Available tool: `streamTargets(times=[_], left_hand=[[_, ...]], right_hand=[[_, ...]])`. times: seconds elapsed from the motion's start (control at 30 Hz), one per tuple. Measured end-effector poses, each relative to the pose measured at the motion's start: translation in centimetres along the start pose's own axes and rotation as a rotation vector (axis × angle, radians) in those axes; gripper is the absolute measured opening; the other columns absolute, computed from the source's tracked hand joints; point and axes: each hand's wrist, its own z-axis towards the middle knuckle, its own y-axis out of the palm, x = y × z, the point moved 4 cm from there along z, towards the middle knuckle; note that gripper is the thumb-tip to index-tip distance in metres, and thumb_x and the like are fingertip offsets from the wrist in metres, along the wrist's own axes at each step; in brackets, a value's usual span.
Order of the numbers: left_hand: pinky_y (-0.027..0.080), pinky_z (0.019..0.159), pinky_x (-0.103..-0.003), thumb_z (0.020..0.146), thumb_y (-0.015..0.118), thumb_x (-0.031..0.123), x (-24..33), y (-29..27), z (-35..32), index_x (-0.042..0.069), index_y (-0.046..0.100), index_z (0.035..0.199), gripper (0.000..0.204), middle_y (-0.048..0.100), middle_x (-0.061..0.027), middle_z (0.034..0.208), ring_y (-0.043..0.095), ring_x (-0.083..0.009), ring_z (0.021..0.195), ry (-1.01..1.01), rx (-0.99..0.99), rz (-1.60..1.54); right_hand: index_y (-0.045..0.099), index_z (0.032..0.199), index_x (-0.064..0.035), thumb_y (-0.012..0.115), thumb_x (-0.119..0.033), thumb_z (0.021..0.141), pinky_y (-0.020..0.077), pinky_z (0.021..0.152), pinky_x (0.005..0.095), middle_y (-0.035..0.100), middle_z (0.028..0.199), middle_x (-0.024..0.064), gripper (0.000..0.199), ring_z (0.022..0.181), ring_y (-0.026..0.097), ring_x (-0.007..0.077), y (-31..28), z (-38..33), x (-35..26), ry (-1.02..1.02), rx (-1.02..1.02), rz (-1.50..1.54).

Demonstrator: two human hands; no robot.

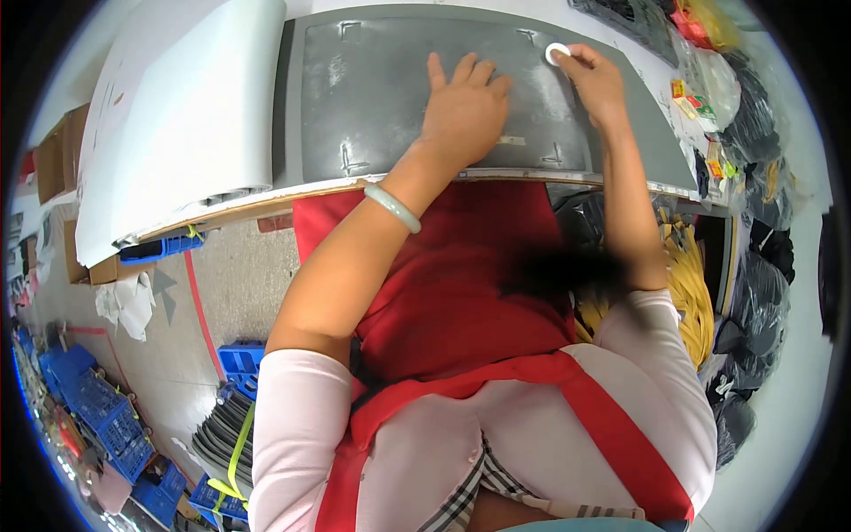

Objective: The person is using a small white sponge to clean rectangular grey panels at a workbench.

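My left hand (467, 108) lies with spread fingers on a dark grey rectangular sheet (381, 97). Between the thumb and fingers of my right hand (596, 82) is a small white round disc (557, 55), held at the sheet's far right part. Chalky white smears show on the sheet, and angular marks stand near its corners. Beneath it lies a larger grey panel (651, 146) on the table. A small pale strip (511, 140) is beside my left wrist.
A thick stack of white sheets (191, 97) covers the table's left side. Plastic bags (718, 84) and small packets line the right edge. Yellow strips (687, 284) hang below on the right. Blue crates (115, 430) stand on the floor at left, with dark banded sheets (222, 439) nearer me.
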Motion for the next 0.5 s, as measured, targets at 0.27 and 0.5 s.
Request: streamTargets(times=[0.27, 0.5], left_hand=[[0.027, 0.114, -0.067, 0.100, 0.057, 0.027, -0.1, -0.1, 0.3, 0.015, 0.066, 0.127, 0.031, 0.060, -0.0058, 0.136, 0.048, -0.0281, 0.137, -0.015, 0.005, -0.039], [0.037, 0.110, -0.053, 0.095, 0.064, 0.014, -0.2, -3.0, 0.2, 0.011, 0.069, 0.120, 0.026, 0.064, -0.0094, 0.124, 0.056, -0.0311, 0.123, 0.013, 0.172, -0.325]], right_hand=[[0.071, 0.105, -0.0074, 0.077, -0.026, 0.092, 0.0485, 0.079, 0.0204, 0.067, 0.099, -0.0036, 0.023, 0.089, 0.061, 0.0067, -2.0, 0.6, 1.1, 0.119, 0.016, 0.415], [0.068, 0.113, -0.0077, 0.075, -0.030, 0.094, 0.0525, 0.082, 0.0243, 0.069, 0.105, -0.0009, 0.030, 0.094, 0.064, 0.0080, 0.4, 0.2, -0.2, 0.132, -0.350, 0.580]])
